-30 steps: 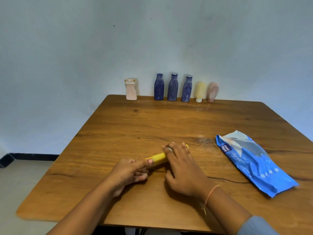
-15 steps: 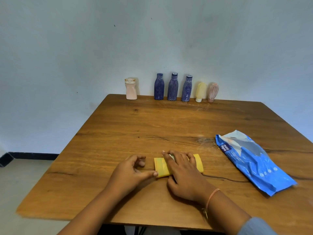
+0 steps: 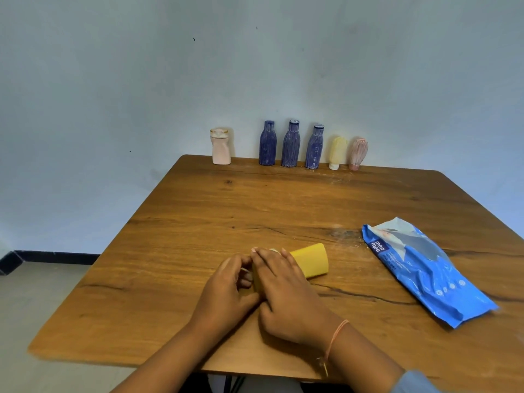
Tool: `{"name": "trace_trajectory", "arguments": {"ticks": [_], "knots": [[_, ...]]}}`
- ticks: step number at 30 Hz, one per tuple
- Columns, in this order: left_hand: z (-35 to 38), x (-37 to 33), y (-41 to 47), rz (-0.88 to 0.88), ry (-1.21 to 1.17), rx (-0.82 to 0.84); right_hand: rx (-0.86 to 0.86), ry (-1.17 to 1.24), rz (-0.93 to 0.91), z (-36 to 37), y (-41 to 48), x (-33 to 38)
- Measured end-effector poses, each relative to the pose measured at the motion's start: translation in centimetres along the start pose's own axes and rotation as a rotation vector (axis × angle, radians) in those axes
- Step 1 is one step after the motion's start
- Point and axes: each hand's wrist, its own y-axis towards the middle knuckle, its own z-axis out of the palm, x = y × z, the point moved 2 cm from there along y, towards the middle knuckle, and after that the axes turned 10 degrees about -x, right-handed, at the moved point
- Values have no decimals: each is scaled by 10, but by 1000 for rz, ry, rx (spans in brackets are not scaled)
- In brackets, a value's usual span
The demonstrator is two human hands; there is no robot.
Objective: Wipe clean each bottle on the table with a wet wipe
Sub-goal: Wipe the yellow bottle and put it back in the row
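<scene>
A flat yellow bottle [image 3: 311, 260] lies on the wooden table [image 3: 198, 222], its wide end pointing right and away. My right hand [image 3: 286, 290] lies flat over its near part, and a scrap of white wet wipe [image 3: 274, 251] shows at the fingertips. Touching it from the left, my left hand [image 3: 226, 290] curls its fingers around the bottle's left end. Along the far edge stand a pale pink bottle [image 3: 220, 147], three blue bottles [image 3: 267, 143] [image 3: 290, 144] [image 3: 314, 147], a pale yellow tube [image 3: 337, 153] and a pink tube [image 3: 357, 153].
A blue pack of wet wipes [image 3: 425, 270] lies on the table's right side, its top end open. A bluish wall rises directly behind the row of bottles. The floor shows past the table's left edge.
The yellow bottle has swung from lying crosswise to pointing right and away. My left hand has closed in against my right hand at the bottle's left end.
</scene>
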Motion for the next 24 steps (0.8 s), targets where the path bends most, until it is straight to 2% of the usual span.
{"name": "trace_trajectory", "arguments": {"ticks": [4, 10, 13, 17, 19, 21, 24], "knots": [[-1, 1, -2, 13, -27, -12, 14, -93, 26, -9, -1, -20], [0, 2, -2, -13, -40, -20, 5, -139, 314, -27, -6, -59], [0, 0, -1, -43, -59, -12, -18, -114, 250, -14, -3, -37], [-3, -1, 1, -100, -71, 8, 41, 47, 83, 9, 0, 10], [-5, 0, 0, -135, -89, 12, 42, 48, 31, 12, -2, 8], [-4, 0, 0, -184, -137, 27, 37, 14, 49, 9, -7, -11], [-3, 2, 4, -239, -167, 50, 73, -59, 191, 2, -12, -51]]}}
